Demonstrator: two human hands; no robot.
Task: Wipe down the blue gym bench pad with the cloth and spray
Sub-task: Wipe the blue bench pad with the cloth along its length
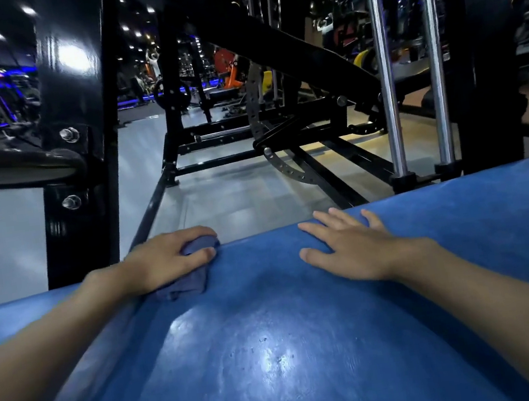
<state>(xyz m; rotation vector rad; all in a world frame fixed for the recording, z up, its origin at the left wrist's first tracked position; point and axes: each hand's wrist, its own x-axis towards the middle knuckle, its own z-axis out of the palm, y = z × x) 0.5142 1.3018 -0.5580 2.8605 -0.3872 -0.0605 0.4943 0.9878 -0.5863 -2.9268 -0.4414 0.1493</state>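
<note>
At the pad's far edge: the left hand (pixel 166 257) has its grip closed round a bunched dark-blue fabric cloth (pixel 193 282). The fingers curl over the wad, the thumb lies against its near side, and the cloth is pressed onto the rim.
Right hand (pixel 353 249): lies flat on the pad to the right of the cloth, well apart from it, with the fingers straight and spread. Its grip is fully open and holds nothing.
Blue padded vinyl gym bench pad (pixel 276 350): fills the lower half of the view under both forearms. It is glossy, with a bright sheen and a few small specks near the middle.
How the pad will handle: probably a firm cushion under a smooth skin, and slick where it is damp. It looks fixed in place, so it needs bracing with a flat palm rather than holding.
How the cloth will handle: light and limp, with no shape of its own. It is likely best kept as a wad under the palm with the fingers over the top. A loose tail hangs out below the hand and could fold under or drag.
Spray: no bottle is in view.
Beyond the pad: a black steel machine frame (pixel 78 124), two chrome guide rods (pixel 387 83) and a pale grey floor (pixel 229 198).
</note>
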